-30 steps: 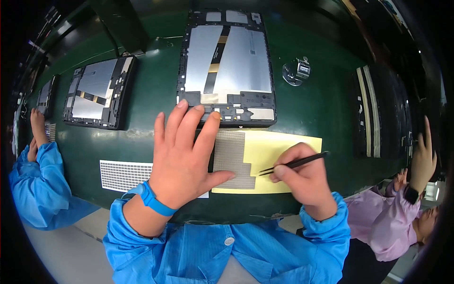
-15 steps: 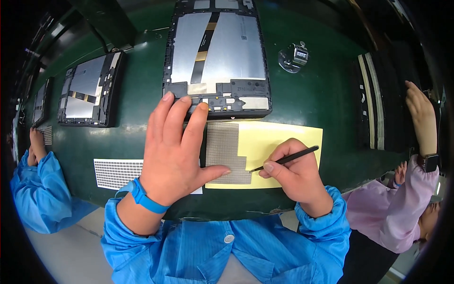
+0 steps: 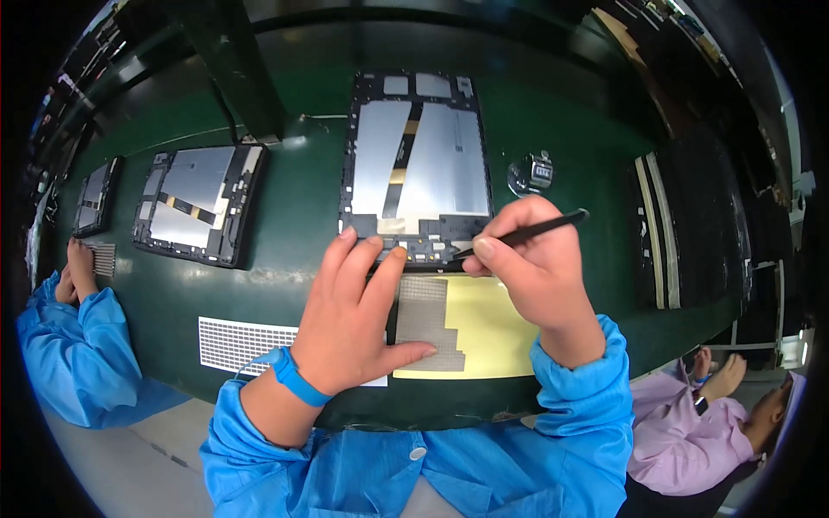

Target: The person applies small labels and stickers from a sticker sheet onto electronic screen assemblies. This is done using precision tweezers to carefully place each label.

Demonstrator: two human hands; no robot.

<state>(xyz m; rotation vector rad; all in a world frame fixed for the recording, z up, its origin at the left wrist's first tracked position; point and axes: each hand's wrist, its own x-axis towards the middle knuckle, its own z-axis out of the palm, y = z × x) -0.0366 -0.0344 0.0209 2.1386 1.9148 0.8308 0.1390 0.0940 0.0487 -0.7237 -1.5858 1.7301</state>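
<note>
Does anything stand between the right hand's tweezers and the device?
Nothing visible does. The tweezers, held in the right hand, have their tips at the near edge of the device. The left hand lies farther left, clear of them.

Your worktop [image 3: 294,211] is smooth and glossy. The plate [image 3: 442,164] before you appears smooth satin metal, its frame [image 3: 458,226] matt black plastic. Your tweezers [image 3: 544,228] look satin-finished; the yellow sheet [image 3: 485,332], smooth paper; your sleeves [image 3: 585,380], creased cloth.
</note>
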